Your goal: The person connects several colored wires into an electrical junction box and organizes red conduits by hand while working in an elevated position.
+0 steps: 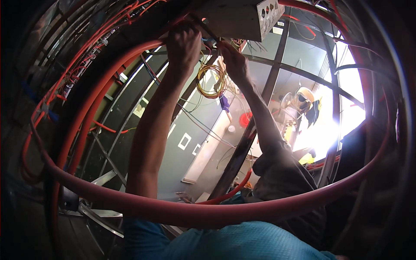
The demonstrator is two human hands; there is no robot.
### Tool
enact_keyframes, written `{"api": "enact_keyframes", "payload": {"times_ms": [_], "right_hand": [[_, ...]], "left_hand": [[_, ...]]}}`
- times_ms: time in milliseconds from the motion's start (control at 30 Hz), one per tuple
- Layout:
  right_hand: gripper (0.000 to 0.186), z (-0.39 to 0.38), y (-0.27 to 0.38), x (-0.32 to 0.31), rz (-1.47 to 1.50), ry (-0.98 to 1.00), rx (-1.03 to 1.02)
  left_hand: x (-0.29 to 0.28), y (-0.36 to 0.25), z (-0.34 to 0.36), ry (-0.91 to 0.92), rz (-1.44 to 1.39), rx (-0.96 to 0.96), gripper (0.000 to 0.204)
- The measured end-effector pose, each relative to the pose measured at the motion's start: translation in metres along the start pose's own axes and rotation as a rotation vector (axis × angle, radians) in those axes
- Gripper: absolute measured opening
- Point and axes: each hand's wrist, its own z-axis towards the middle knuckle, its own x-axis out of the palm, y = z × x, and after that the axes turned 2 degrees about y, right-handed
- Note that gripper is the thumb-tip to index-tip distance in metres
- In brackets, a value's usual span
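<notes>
Dark bar (pixel 209 31) slants just left of the pale box (pixel 238 19). Right hand (pixel 234 63) appears closed on its lower end; grip of left hand (pixel 184 43) cannot be told. Weakened overhead hold could drop it onto the wire coil (pixel 211 94) below the box.

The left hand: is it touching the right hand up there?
Apart: the head view shows a plain gap between the left hand and the right hand.

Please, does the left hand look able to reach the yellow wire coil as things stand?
Probably yes: the yellow wire coil hangs below and right of the left hand in the picture, and nothing solid appears between them, but depth is uncertain.
</notes>
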Motion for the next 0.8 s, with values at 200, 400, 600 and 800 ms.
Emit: {"api": "enact_keyframes", "payload": {"times_ms": [200, 400, 600, 800], "right_hand": [[0.028, 0.002, -0.006, -0.005, -0.069, 0.061, 0.014], [0.029, -0.014, -0.006, -0.008, -0.054, -0.001, -0.049], [0.028, -0.002, -0.005, -0.013, -0.075, 0.061, -0.004], [0.032, 0.004, 0.002, -0.003, -0.006, 0.01, -0.031]], "left_hand": [[-0.002, 0.002, 0.001, 0.065, 0.021, 0.065, 0.006], [-0.003, 0.002, 0.002, 0.096, 0.05, 0.044, 0.004], [-0.005, 0.002, 0.004, 0.028, 0.058, 0.072, 0.005], [-0.005, 0.0, 0.001, 0.07, 0.036, 0.05, 0.007]]}}
